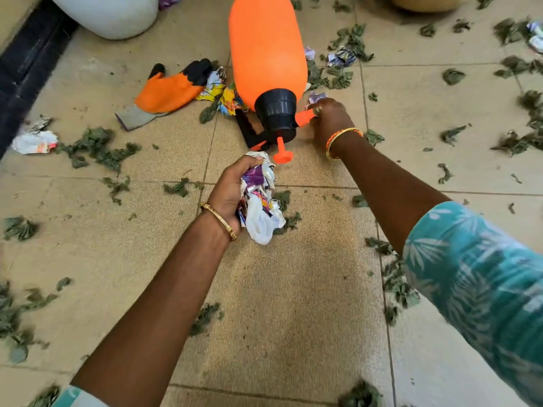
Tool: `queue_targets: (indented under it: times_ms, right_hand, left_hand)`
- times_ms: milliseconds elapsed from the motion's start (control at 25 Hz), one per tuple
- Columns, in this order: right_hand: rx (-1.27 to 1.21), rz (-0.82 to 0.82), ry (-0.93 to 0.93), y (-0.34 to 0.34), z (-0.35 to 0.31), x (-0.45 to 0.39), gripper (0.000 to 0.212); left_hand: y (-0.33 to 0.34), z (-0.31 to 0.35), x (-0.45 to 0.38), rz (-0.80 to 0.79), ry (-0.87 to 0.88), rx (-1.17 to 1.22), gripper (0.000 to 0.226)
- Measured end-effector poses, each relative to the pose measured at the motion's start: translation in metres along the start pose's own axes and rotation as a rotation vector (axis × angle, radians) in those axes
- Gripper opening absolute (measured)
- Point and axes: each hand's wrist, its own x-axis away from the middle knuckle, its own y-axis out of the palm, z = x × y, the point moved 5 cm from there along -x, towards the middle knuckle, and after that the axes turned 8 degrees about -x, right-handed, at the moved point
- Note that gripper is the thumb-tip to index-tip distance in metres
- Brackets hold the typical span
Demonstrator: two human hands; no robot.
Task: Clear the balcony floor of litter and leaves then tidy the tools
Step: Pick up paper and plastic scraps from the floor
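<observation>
My left hand grips a bunch of crumpled wrappers and a white plastic bag above the tan floor tiles. My right hand reaches beside the nozzle of an orange pressure sprayer that lies on its side, and its fingers pinch a small purple wrapper scrap. An orange and black work glove lies left of the sprayer, next to a yellow wrapper. Green leaf bits are scattered over the whole floor.
A white pot stands at the back left beside a dark door track. A tan pot sits at the back right. More crumpled litter lies at the left, behind the sprayer and at the far right.
</observation>
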Motion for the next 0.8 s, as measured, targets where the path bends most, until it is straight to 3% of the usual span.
queue_targets:
  times_ms: [120,280,400,520,640,800]
  right_hand:
    - [-0.082,0.207,0.067,-0.016,-0.002,0.01,0.025]
    - [-0.459,0.456,0.289,-0.04,0.011,0.049,0.019]
    - [-0.884,0.364,0.552,-0.039,0.023,0.088,0.01]
    - [-1.272,0.236,0.594,-0.053,0.003,0.14,0.018]
    - [-1.251,0.114,0.512,-0.049,-0.031,0.185,0.016]
    - [-1.1,0.095,0.507,-0.018,-0.052,0.23,0.019]
  left_hand:
    - [-0.01,-0.003,-0.003,0.08,-0.051,0.031,0.027]
    - [-0.009,-0.008,0.002,0.079,-0.051,0.034,0.029]
    - [-0.001,-0.007,0.01,0.009,-0.03,0.057,0.021]
    - [0.017,-0.014,0.022,-0.075,-0.049,-0.003,0.015]
    - [0.032,-0.027,0.035,-0.164,-0.094,-0.129,0.021]
    - [0.033,-0.053,0.051,-0.211,-0.209,-0.232,0.027]
